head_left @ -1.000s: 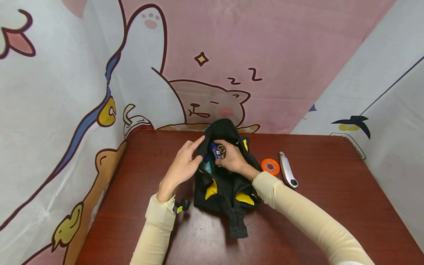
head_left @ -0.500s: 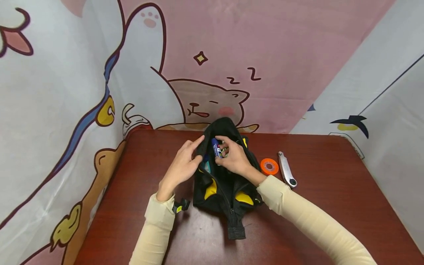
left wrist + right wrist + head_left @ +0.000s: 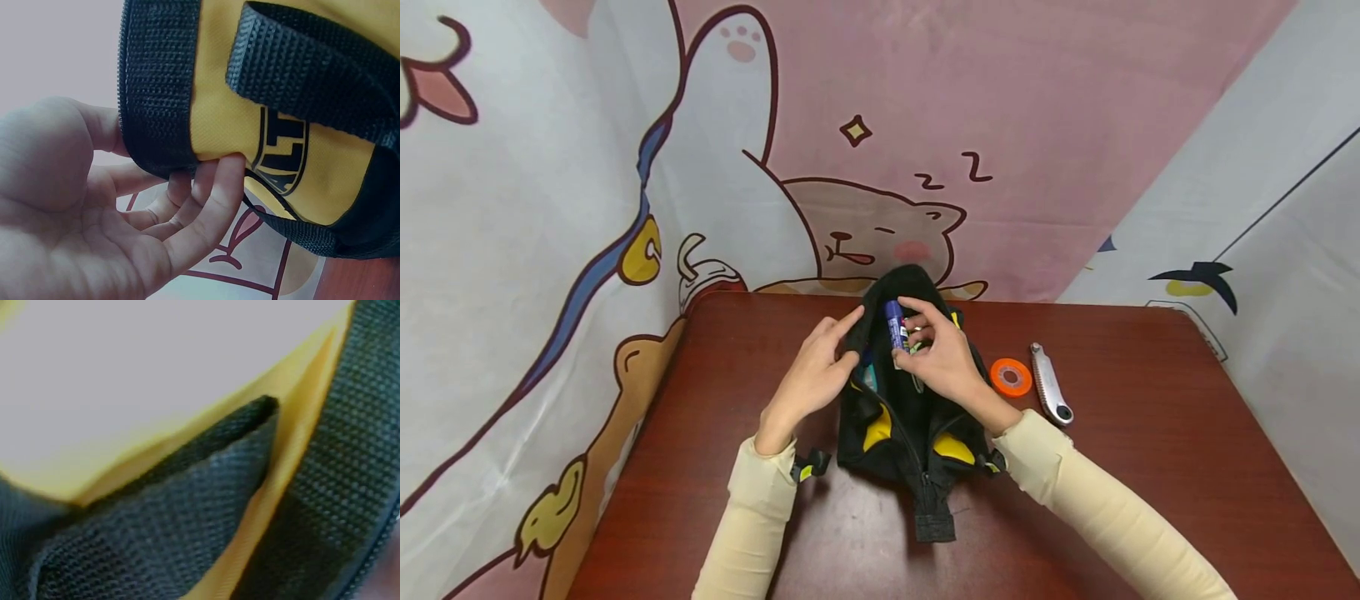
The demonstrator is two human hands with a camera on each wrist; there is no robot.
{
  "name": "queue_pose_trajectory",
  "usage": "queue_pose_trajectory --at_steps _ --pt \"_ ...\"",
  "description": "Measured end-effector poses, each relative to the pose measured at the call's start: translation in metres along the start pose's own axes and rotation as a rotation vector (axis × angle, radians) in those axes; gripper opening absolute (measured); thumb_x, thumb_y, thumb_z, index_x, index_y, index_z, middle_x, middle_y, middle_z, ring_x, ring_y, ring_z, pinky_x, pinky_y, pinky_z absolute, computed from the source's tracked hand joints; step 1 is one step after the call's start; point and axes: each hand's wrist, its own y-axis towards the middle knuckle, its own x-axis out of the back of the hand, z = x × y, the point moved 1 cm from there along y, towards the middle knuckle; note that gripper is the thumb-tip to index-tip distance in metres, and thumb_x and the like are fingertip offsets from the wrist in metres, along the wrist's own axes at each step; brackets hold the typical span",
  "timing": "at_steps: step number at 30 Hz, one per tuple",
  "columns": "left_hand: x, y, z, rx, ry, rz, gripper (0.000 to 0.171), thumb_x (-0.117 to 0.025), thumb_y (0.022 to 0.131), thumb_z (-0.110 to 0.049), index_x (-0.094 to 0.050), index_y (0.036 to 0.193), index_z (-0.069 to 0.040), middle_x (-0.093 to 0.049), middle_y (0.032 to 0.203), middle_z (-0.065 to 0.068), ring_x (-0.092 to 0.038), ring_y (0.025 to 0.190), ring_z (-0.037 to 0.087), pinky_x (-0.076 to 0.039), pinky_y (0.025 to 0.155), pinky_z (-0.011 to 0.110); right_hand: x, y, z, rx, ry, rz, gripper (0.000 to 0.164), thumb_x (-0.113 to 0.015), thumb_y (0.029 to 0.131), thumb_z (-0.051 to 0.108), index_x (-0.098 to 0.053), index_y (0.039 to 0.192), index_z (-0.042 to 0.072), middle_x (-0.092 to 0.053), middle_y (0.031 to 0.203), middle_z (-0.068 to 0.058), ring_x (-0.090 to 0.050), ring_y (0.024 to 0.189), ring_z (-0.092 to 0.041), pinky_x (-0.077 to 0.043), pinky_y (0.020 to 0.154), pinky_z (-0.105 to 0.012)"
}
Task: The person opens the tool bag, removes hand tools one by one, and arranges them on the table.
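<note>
A black and yellow fabric bag lies on the table with its zipped mouth spread wide. My left hand holds the left rim of that mouth. In the left wrist view its fingers press the yellow outer side beside the zipper edge. Over the opening, my right hand pinches a blue glue stick between thumb and fingers. Something small and green shows at the same fingers, mostly hidden. A teal item lies inside the bag. The right wrist view shows mainly a black strap.
To the bag's right, an orange tape roll and a folded saw with a silver handle rest on the brown table. A printed cloth hangs behind the table. Short strap ends stick out by the bag.
My right hand has lifted the glue stick up out of the bag's depth, slightly away and to the right. My left hand stays on the rim.
</note>
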Motion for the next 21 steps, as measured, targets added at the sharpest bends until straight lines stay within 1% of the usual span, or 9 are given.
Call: queue_pose_trajectory --at_steps 3,8,11,16,21 --pt "-0.001 0.000 0.000 0.000 -0.001 -0.004 0.070 -0.059 0.103 -0.005 -0.044 0.171 -0.011 -0.055 0.119 0.015 -0.050 0.090 0.025 -0.043 0.079 0.040 0.004 -0.002 0.002 0.015 0.016 -0.014 0.077 -0.087 0.087 -0.002 -0.060 0.158 0.012 -0.068 0.121 -0.021 -0.071 0.097 -0.032 -0.059 0.078 -0.020" --pt "-0.002 0.000 0.000 -0.003 0.007 -0.007 0.070 -0.059 0.103 -0.005 -0.044 0.171 -0.010 -0.055 0.118 0.015 -0.050 0.090 0.026 -0.042 0.079 0.041 0.012 -0.006 0.006 0.010 0.069 -0.034 0.079 -0.085 0.087 -0.006 -0.059 0.159 0.013 -0.066 0.124 -0.021 -0.068 0.097 -0.031 -0.057 0.076 -0.018" --pt "-0.002 0.000 0.000 -0.006 0.009 -0.004 0.071 -0.059 0.103 -0.005 -0.043 0.172 -0.010 -0.055 0.117 0.015 -0.049 0.088 0.026 -0.042 0.079 0.040 0.020 -0.007 0.009 0.001 0.106 -0.061 0.080 -0.083 0.086 -0.009 -0.059 0.159 0.012 -0.065 0.124 -0.021 -0.067 0.096 -0.027 -0.056 0.075 -0.019" --pt "-0.001 -0.001 0.000 -0.011 0.001 0.001 0.071 -0.057 0.103 -0.004 -0.042 0.172 -0.010 -0.054 0.118 0.015 -0.048 0.089 0.026 -0.041 0.079 0.041 0.033 -0.008 0.011 0.010 0.139 -0.117 0.081 -0.082 0.084 -0.013 -0.059 0.159 0.009 -0.064 0.123 -0.023 -0.067 0.094 -0.018 -0.059 0.076 -0.019" --pt "-0.002 0.000 0.000 -0.020 0.004 -0.003 0.071 -0.056 0.103 -0.004 -0.042 0.172 -0.010 -0.055 0.118 0.015 -0.048 0.089 0.026 -0.041 0.079 0.041 0.045 -0.010 0.008 0.004 0.169 -0.157 0.081 -0.079 0.083 -0.017 -0.059 0.158 0.006 -0.062 0.121 -0.024 -0.065 0.095 -0.015 -0.058 0.076 -0.018"
